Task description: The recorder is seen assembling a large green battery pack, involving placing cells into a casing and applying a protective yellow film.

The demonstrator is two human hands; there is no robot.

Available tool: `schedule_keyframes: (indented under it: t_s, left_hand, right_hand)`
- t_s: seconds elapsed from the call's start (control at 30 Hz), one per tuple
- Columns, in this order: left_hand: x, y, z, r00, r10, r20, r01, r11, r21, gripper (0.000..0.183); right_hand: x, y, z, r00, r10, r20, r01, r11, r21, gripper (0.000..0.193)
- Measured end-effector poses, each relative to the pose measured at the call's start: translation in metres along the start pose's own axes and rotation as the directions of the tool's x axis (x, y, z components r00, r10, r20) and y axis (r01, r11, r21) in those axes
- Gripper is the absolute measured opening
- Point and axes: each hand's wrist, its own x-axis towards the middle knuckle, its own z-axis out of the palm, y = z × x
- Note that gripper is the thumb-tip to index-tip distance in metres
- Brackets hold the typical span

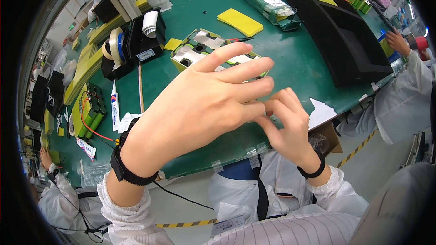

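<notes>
My left hand (195, 100) is stretched out, palm down, above the near side of the bench, its fingers spread and its thumb hidden beneath. Its little finger touches my right hand (288, 122). The right hand's thumb and index finger are pinched together there; whatever lies between them is hidden or too small to make out. Under and beyond the left fingers sits a battery pack (200, 41) with a yellow-green casing, black cell holders and whitish patches. The left hand covers part of it. Black bands circle both my wrists, and a thin cable leads from the left one.
Yellow sheets (240, 22) and a wrapped package (265, 2) lie farther back. A long black tray (338, 31) stands right. At left are a black tape holder (136, 50), a glue tube (115, 106) and a wired green cell pack (93, 111). Co-workers sit on both sides.
</notes>
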Motion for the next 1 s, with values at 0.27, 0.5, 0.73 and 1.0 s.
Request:
schedule_keyframes:
  t_s: [0.27, 0.5, 0.73, 1.0]
  left_hand:
    - [-0.001, -0.001, -0.003, 1.0, 0.01, 0.025, -0.01, 1.0, 0.012, 0.009]
    - [-0.002, 0.001, 0.0, 1.0, 0.011, -0.02, -0.01, 0.999, 0.049, 0.011]
    - [-0.001, 0.002, 0.002, 1.0, -0.002, -0.03, 0.003, 0.999, 0.041, 0.01]
    - [0.0, 0.003, 0.0, 1.0, -0.009, -0.002, 0.009, 0.998, 0.066, 0.012]
  right_hand:
    - [-0.013, -0.028, 0.014, 1.0, -0.007, -0.019, 0.008, 1.0, 0.025, 0.019]
    - [-0.012, -0.028, 0.017, 0.999, -0.019, -0.037, 0.02, 0.999, 0.034, 0.019]
    - [-0.006, -0.003, 0.004, 0.994, 0.104, -0.044, -0.101, 0.992, 0.073, 0.018]
    - [0.002, 0.01, 0.011, 0.994, 0.068, -0.086, -0.059, 0.993, 0.105, 0.018]
